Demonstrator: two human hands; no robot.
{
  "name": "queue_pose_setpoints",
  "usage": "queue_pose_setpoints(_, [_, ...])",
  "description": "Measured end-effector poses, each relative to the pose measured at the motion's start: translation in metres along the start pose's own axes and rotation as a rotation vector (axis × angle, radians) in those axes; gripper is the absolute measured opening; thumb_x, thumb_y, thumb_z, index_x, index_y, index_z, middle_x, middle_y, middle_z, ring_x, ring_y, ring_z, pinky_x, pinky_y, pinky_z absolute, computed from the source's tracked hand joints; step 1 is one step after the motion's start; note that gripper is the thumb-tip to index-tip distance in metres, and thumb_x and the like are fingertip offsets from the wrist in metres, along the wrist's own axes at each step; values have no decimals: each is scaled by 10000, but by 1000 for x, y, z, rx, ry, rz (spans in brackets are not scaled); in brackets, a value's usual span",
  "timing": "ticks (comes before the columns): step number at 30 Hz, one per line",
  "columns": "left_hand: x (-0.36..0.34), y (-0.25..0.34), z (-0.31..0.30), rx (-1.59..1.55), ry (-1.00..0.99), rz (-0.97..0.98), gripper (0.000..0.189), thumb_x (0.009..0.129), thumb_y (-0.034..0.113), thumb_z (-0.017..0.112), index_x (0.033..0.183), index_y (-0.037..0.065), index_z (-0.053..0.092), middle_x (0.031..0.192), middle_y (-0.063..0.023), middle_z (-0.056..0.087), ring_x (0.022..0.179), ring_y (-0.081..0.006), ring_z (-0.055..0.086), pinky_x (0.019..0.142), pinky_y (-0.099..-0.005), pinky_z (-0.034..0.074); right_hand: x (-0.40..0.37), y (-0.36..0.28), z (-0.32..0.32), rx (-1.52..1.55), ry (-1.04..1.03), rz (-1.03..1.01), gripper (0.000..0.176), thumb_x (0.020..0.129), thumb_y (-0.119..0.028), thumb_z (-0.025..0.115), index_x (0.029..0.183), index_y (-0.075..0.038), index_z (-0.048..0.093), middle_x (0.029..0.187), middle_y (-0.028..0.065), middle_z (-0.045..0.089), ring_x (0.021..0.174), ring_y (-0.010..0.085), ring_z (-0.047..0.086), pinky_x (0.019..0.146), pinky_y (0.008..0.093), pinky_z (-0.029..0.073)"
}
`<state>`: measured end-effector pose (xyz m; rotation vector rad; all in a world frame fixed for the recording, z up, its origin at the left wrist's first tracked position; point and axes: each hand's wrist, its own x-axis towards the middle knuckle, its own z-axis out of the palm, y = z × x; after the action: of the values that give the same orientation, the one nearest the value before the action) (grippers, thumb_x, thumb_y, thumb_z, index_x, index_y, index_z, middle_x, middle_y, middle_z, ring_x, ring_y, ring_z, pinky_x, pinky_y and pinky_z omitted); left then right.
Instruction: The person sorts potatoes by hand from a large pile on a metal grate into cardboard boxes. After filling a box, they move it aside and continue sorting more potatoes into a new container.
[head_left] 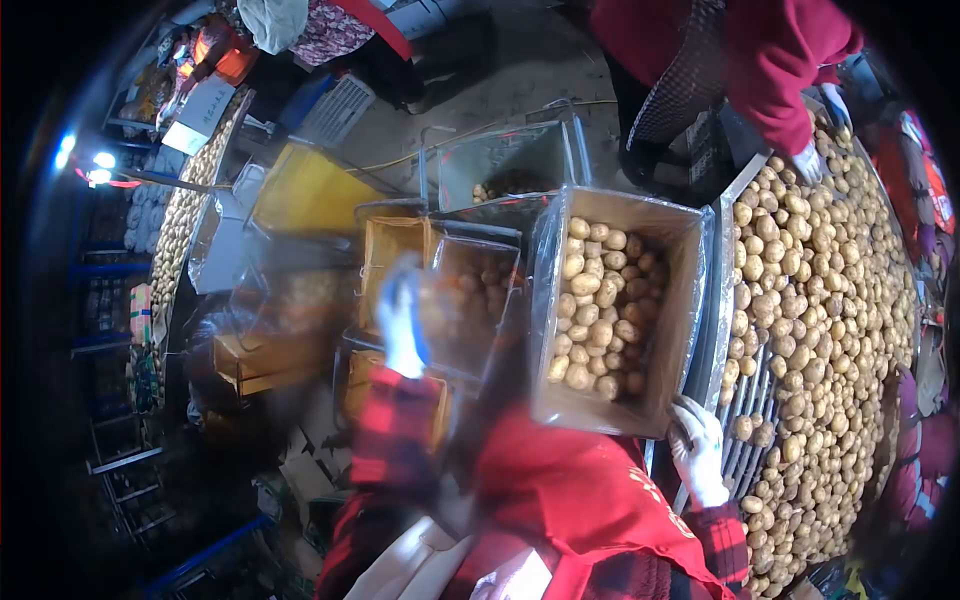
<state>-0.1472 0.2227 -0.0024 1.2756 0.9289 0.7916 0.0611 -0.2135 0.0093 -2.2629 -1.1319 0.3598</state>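
My left hand (403, 318), in a white and blue glove, is smeared by motion above the wooden and plastic-lined crates on the left. Its fingers cannot be made out, and a brownish blur lies just right of it. Near it, a plastic-lined crate (503, 345) holds some potatoes (492, 285). My right hand (697, 452), in a white glove, is at the near right corner of a cardboard box (682, 260) lined with clear plastic. Its fingers curl round something brownish that I cannot make out. Many potatoes (597, 320) lie in that box.
A sorting table with metal rollers (745, 425) is covered in potatoes (810, 370) on the right. Across it, a person in a red top (775, 70) reaches gloved hands onto the potatoes. A green-grey bin (500, 160) and a yellow container (310, 195) stand ahead.
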Motion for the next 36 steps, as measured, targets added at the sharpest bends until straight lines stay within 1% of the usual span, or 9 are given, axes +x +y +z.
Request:
queue_pose_setpoints(2, [0,52,1,247,327,150,372,1026,116,551,1386,29,517,1209,-128,646,828,-215,690,674,-382,620,-13,-6,-4,20,-7,77,343,776,-7,669,1113,-45,720,1172,166,703,1111,354,656,976,429,505])
queue_pose_setpoints(3, [19,55,-17,617,368,580,380,1010,40,537,1390,28,520,1259,-106,624,940,-207,673,789,-349,610,-17,-7,-1,32,-16,69,346,770,-5,669,1111,-38,717,1171,173,702,1109,358,657,972,434,510])
queue_pose_setpoints(8, [64,15,-72,524,367,497,436,992,98,584,1404,-27,518,1139,-137,668,983,-184,630,888,-326,523,-20,-18,-9,10,-117,131,345,747,-42,657,1088,-22,704,1071,202,705,899,414,676,794,455,555])
queue_pose_setpoints(14, [109,-84,-117,1680,158,333,555,960,513,580,1446,250,532,1504,-236,417,1291,-430,505,1053,-496,445,-55,-12,-11,-94,252,37,350,760,-114,709,1106,-73,670,1150,165,651,1045,364,613,823,456,527])
queue_pose_setpoints(18, [48,-51,45,969,-249,605,383,920,118,539,1270,-18,616,1365,-207,544,1289,-344,504,1135,-458,351,-52,16,-53,-471,526,260,244,665,-129,714,871,-13,656,1080,199,619,1121,420,588,773,551,528])
queue_pose_setpoints(22, [-56,-43,205,597,-729,470,392,897,36,581,1284,-22,606,1473,-159,475,1362,-298,463,1161,-426,343,-27,43,12,-436,384,684,431,809,-142,631,1215,-1,597,1330,276,513,1254,487,496,978,568,468])
queue_pose_setpoints(24, [-108,-20,265,563,-1033,682,362,879,21,605,1237,46,652,1387,-168,546,1302,-347,513,1113,-448,404,-31,39,8,-197,341,393,501,825,-118,618,1313,-26,550,1317,295,519,1216,491,519,981,567,465])
queue_pose_setpoints(34, [-202,-52,354,335,-1509,566,297,898,53,611,1187,43,684,1225,-167,663,1175,-359,608,1046,-429,459,-34,183,-90,-726,317,222,427,827,-164,622,1255,-173,622,1382,141,559,1260,366,525,1098,566,361])
queue_pose_setpoints(36, [-195,-53,346,366,-1530,512,290,908,40,600,1186,21,679,1219,-176,663,1158,-343,623,1024,-413,475,-39,185,-113,-491,336,620,490,791,-175,648,1280,-179,613,1357,159,563,1226,353,540,1094,567,358])
